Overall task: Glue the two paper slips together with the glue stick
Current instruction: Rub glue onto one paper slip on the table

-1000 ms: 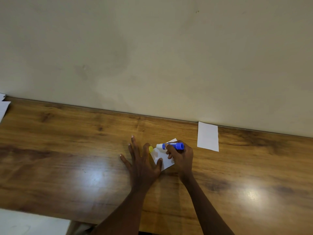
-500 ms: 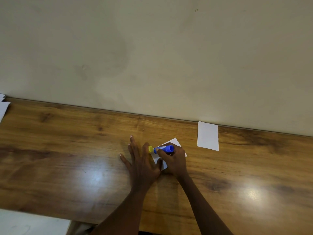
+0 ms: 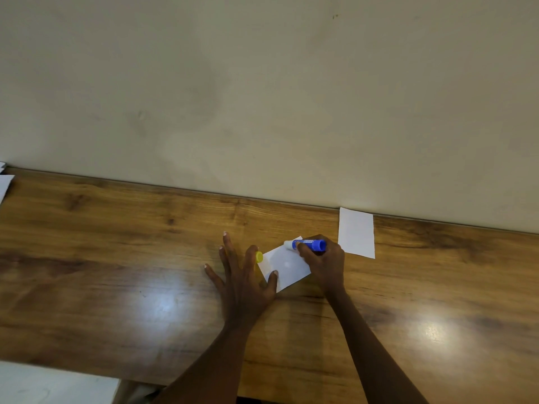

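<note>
A white paper slip (image 3: 284,265) lies tilted on the wooden table (image 3: 116,272). My left hand (image 3: 243,275) is spread flat on the table, its thumb pressing the slip's near left corner. A yellow cap (image 3: 259,257) shows between my left fingers at the slip's left edge. My right hand (image 3: 323,262) grips the blue glue stick (image 3: 309,245), held sideways with its white tip on the slip's far edge. A second white slip (image 3: 356,232) lies flat to the right, against the wall.
A pale wall (image 3: 262,97) rises straight from the table's far edge. White paper (image 3: 4,185) pokes in at the far left. A white surface (image 3: 52,383) sits below the table's near left edge.
My right hand has slid the glue stick from the slip's left part to its far right edge. The left hand has stayed put.
</note>
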### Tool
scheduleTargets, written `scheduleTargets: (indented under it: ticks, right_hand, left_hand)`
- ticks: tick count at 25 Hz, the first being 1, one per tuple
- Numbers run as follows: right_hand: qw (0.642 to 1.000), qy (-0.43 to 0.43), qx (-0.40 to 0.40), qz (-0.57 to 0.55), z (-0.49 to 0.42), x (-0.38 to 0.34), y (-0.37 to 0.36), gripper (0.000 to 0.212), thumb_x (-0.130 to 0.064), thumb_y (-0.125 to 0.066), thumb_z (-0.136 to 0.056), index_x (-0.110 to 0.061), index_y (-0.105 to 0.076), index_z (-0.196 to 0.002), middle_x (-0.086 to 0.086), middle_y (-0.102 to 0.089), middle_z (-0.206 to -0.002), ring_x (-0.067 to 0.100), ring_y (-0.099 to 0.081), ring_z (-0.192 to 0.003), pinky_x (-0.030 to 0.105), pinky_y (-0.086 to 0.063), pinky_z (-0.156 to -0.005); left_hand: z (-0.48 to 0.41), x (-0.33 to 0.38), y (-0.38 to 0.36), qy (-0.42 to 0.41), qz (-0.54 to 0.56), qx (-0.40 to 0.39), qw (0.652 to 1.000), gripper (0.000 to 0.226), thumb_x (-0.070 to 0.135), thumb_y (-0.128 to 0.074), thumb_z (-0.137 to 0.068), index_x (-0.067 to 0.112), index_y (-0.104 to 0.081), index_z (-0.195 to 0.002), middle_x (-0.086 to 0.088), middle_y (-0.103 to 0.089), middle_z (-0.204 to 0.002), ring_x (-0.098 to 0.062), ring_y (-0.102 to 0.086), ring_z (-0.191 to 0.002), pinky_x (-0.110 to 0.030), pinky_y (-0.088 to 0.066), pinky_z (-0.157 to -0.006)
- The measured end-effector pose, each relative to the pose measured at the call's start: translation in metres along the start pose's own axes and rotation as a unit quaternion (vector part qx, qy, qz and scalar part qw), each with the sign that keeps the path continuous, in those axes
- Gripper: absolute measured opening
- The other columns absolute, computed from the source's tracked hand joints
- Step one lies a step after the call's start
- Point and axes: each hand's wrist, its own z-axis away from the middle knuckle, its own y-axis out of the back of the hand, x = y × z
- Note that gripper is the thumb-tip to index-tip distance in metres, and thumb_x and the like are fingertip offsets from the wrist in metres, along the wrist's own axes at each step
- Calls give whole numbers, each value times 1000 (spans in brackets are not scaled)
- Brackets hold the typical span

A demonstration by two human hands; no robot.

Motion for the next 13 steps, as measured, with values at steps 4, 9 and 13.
scheduleTargets:
  ticks: [4,9,13]
  right_hand:
    - [1000,-11,24,10,-8,1,7,17,-16,-68,-76,-6,-59,-86,4,-57,-73,9,-49,-57,15,-39,-55]
    - [998,-3,62,27,-15,1,11,21,-14,-68,-76,2,-60,-87,9,-58,-71,20,-50,-60,16,-39,-55]
    - [997,6,68,23,-17,-2,12,22,-13,-67,-77,3,-60,-90,10,-59,-74,15,-48,-58,13,-39,-54]
  left_hand:
    - [-1,0,0,3,2,-4,1000,64,48,-66,-67,23,-42,-120,-20,-10,-153,-42,-18,-138,-70,-7,-104]
    - [0,1,0,6,1,-7,1000,63,48,-65,-67,24,-40,-120,-20,-8,-154,-42,-17,-139,-70,-6,-104]
    - [-1,2,-1,5,4,-3,1000,64,47,-66,-67,23,-42,-121,-20,-9,-154,-42,-16,-139,-70,-5,-104]
